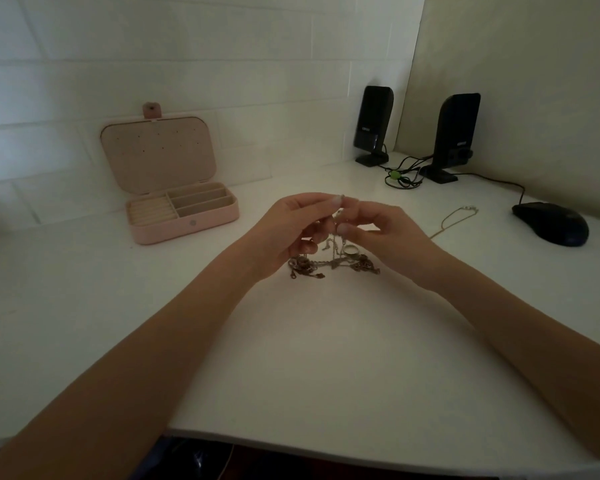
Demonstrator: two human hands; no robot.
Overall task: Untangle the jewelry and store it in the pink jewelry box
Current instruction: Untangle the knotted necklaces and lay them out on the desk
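While both hands' fingers point(335, 201) pinch the tangled jewelry point(333, 259), speaker point(456, 138) lettering stays unreadable.

1. Both forearms are bare from the lower frame edge up to the wrists; no sleeve shows.
2. The left hand point(291, 230) wears no ring, watch or bracelet that can be seen.
3. The right hand point(381, 233) is likewise bare.
4. The visible fingernails are short and pale.
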